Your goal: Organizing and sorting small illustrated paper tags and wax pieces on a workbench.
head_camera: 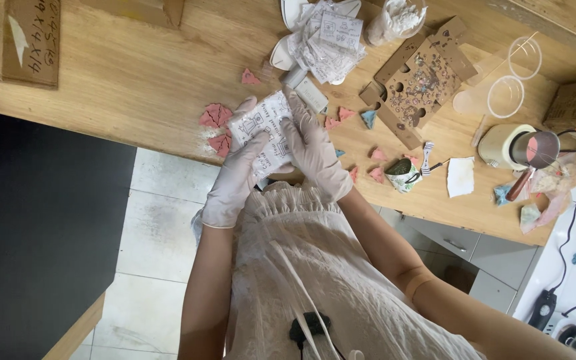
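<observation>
Packet: you have a small white printed packet (265, 133) at the near edge of the wooden table (135, 73), just ahead of your body.
Left hand: your gloved left hand (238, 170) cups the packet's left side and underside, fingers wrapped onto it, thumb on top.
Right hand: your gloved right hand (311, 150) lies over the packet's right half, fingers spread flat and pressing; it clasps the packet rather than hanging free.
Handling: judged by its creases, the packet is thin, light and soft, probably film or paper that bends easily; gloves may slide on it, so hold it by the edges and corners, not the middle.
Contents: you cannot tell what is inside; treat it as crushable.
Left of the packet: cracked pink pieces (216, 123) lie touching the table, just beside your left fingertips; they look brittle.
Beyond the packet: a heap of like printed packets (328, 40).
Right of the packet: a punched cardboard sheet (421, 80), farther off.
</observation>
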